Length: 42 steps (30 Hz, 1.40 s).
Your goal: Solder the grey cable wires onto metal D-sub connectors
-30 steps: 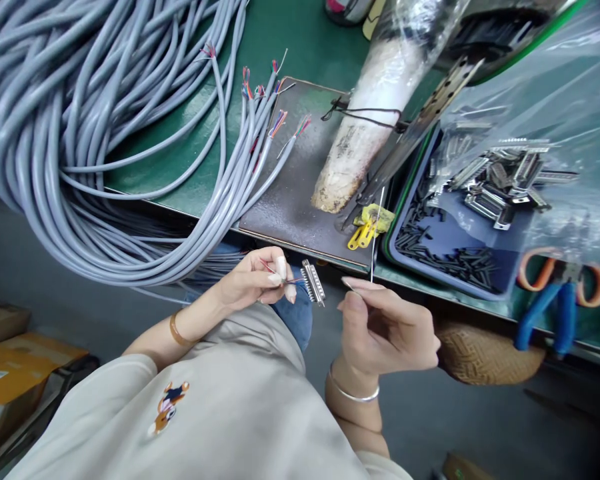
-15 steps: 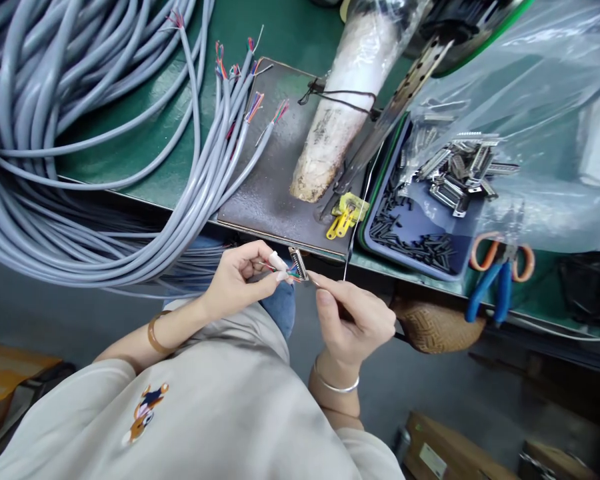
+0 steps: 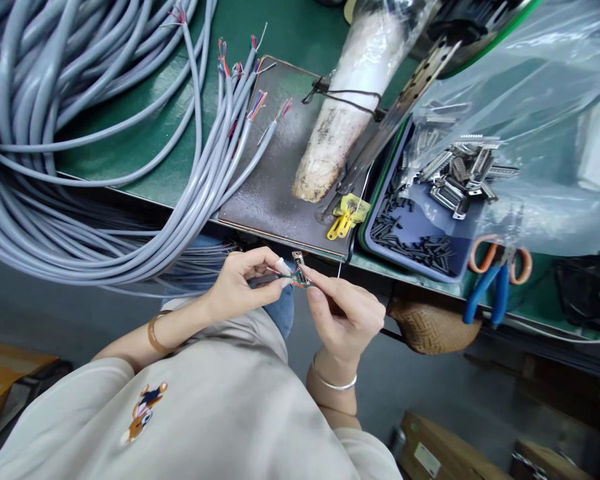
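Pinched closed, my left hand [image 3: 247,277] holds thin coloured wires [image 3: 286,275] between thumb and a forefinger with a white wrap on its tip. The wires run to a small metal connector [image 3: 300,268] just beyond the fingertips. My right hand [image 3: 344,303] is at the connector's right side, with forefinger and thumb drawn together against its lower end; whatever lies between those fingers is too small to make out. Both hands are in front of the table edge, above my lap.
Grey cables [image 3: 180,247] with stripped ends fill the left. A dark plate [image 3: 265,193] bears a wrapped white cylinder [image 3: 330,140] and yellow-handled tools [image 3: 343,223]. A blue tray [image 3: 415,257] holds connectors and black sleeves. Blue-handled pliers [image 3: 500,293] and orange-handled scissors [image 3: 525,267] lie right.
My right hand has shifted slightly left, its forefinger now against the connector. The connector has turned a little, and my left hand has moved slightly right.
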Each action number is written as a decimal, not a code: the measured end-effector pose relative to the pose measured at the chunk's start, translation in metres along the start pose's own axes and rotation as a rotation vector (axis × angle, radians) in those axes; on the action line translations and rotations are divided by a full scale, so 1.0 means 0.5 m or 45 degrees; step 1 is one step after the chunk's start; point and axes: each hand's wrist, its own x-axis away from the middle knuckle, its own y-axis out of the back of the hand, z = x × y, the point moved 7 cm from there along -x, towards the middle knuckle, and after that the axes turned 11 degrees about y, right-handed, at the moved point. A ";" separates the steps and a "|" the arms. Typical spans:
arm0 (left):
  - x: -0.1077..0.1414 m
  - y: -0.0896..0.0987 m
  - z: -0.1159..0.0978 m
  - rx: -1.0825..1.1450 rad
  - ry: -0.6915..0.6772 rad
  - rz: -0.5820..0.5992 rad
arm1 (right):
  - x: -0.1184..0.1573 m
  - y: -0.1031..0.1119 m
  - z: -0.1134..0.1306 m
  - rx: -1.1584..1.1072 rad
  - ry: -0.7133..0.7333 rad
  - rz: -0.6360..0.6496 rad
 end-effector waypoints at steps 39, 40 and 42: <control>-0.029 0.005 -0.034 0.443 0.152 -0.045 | 0.017 -0.004 -0.020 0.013 -0.026 -0.381; -0.030 0.004 -0.038 0.415 0.149 -0.042 | 0.016 -0.004 -0.026 -0.016 -0.065 -0.401; -0.032 0.002 -0.043 0.343 0.148 -0.038 | 0.014 -0.004 -0.035 -0.034 -0.122 -0.436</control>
